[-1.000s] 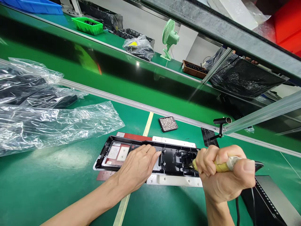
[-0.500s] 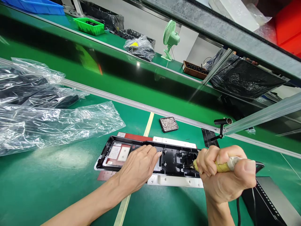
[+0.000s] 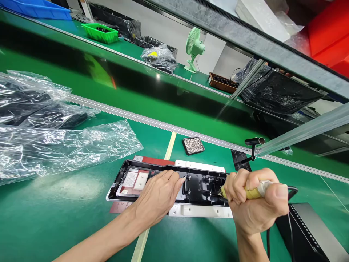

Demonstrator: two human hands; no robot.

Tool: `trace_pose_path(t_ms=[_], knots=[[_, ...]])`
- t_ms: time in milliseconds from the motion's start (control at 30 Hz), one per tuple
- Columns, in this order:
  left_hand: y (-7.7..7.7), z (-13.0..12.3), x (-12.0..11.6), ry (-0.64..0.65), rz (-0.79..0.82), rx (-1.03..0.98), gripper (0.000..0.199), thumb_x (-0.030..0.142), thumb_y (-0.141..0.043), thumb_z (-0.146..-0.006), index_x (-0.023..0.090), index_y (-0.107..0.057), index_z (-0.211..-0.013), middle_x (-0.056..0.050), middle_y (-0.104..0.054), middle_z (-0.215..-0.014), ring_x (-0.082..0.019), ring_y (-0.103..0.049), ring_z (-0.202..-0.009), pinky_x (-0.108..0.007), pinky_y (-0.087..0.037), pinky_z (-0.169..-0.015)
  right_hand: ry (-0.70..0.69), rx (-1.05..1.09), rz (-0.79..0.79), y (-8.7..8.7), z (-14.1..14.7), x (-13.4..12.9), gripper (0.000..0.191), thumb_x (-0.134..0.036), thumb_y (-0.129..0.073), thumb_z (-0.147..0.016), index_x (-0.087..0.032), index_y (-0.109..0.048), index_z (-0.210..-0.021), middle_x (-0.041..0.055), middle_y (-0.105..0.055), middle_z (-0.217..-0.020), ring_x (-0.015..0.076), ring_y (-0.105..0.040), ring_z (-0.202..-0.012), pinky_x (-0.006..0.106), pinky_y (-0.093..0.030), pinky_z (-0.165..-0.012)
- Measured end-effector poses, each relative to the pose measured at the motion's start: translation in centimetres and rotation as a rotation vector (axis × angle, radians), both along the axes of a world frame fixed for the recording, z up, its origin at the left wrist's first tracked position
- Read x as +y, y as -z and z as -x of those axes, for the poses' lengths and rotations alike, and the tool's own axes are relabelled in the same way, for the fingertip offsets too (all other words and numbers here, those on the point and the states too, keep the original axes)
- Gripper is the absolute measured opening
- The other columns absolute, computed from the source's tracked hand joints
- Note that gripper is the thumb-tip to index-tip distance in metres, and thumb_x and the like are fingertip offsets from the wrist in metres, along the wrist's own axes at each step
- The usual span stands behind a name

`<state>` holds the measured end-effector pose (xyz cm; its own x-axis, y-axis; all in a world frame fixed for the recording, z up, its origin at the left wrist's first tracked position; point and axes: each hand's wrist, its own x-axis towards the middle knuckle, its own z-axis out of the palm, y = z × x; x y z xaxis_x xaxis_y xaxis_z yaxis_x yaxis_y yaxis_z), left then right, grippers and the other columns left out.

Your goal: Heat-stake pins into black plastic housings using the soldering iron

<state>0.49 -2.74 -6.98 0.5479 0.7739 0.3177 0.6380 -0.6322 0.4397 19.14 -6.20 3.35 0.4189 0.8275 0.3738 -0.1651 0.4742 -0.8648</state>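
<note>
A long black plastic housing (image 3: 195,189) lies open side up across the middle of the bench, with molded posts inside. My left hand (image 3: 163,193) rests over its middle, closed, thumb against the curled fingers; anything inside them is hidden. My right hand (image 3: 253,200) is wrapped round a corded tool with a yellow handle (image 3: 253,193), its front end pointing down at the right part of the housing. The tool's tip is hard to make out. White blocks (image 3: 201,210) and a reddish board (image 3: 155,160) show around and under the housing. Behind it sits a small black tray of tiny metal pieces (image 3: 193,145).
Clear plastic bags (image 3: 68,149) cover the bench's left side. A dark flat box-like thing (image 3: 308,225) is at lower right, beside the tool's cord. A black tube on a bracket (image 3: 254,141) stands by the metal rail (image 3: 136,117). A fan (image 3: 194,47) is farther back.
The whole view has shifted slightly. Both hands keep their places on the housing, and the right hand still holds the yellow-handled tool with its front end over the same area.
</note>
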Motion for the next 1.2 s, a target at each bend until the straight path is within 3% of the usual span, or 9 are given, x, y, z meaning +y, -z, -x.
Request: trace_pose_path(t_ms=[433,1200], knots=[[-0.09,0.01,-0.13,-0.003,0.009,0.003,0.036,0.029,-0.033,-0.111,0.023,-0.049,-0.079,0.0,-0.057,-0.072,-0.02,-0.054,-0.067,-0.037,-0.039,-0.065,0.071,-0.01,0.011,-0.03,0.59,-0.12,0.039,-0.048,-0.06,-0.088,-0.022,-0.054,-0.06,-0.0072,-0.038,-0.039,0.0088,-0.027,-0.033,0.019,-0.028,-0.032],[-0.08,0.17,-0.13,0.0,0.006,0.004,0.035,0.028,-0.035,-0.111,0.023,-0.048,-0.079,0.0,-0.057,-0.072,-0.019,-0.053,-0.066,-0.035,-0.037,-0.063,0.049,-0.023,-0.01,0.13,0.32,-0.19,0.038,-0.047,-0.057,-0.09,-0.022,-0.053,-0.062,-0.0071,-0.037,-0.04,0.0088,-0.028,-0.034,0.019,-0.028,-0.032]])
